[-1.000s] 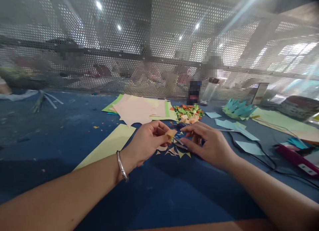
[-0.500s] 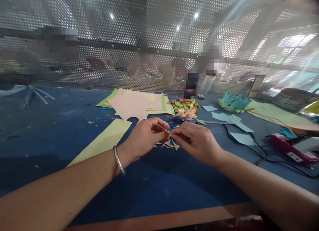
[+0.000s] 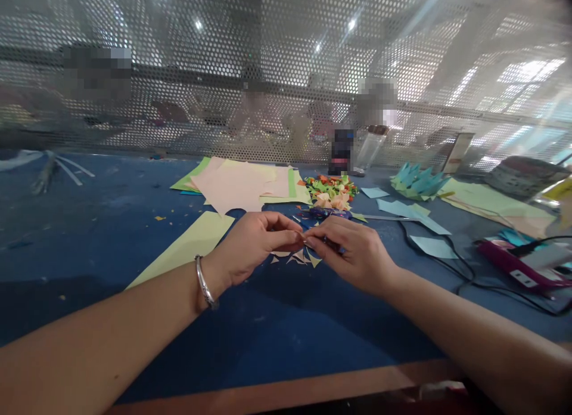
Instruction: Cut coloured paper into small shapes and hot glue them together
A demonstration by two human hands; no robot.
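My left hand [image 3: 252, 248], with a silver bangle at the wrist, pinches with thumb and fingertips. My right hand [image 3: 355, 248] meets it tip to tip, its fingers closed too. Between the fingertips is a small yellowish piece of paper [image 3: 304, 237], mostly hidden. Just below and beyond the fingers lie pale triangular paper scraps [image 3: 298, 257]. Behind the right hand rests a dark blue-handled tool [image 3: 330, 214]. A heap of small folded paper pieces [image 3: 333, 191] in orange, green and peach sits farther back.
Pale pink sheets [image 3: 236, 182] overlap green ones at the back. A yellow-green strip [image 3: 183, 248] lies by my left forearm. To the right are light blue paper pieces [image 3: 433, 247], a spiky blue paper form [image 3: 417, 182], black cords and a magenta power strip [image 3: 513, 266]. A perforated metal screen [image 3: 201, 117] stands behind.
The view has shifted slightly. Both hands stay together at the fingertips; the small yellowish piece between them shows less than before.
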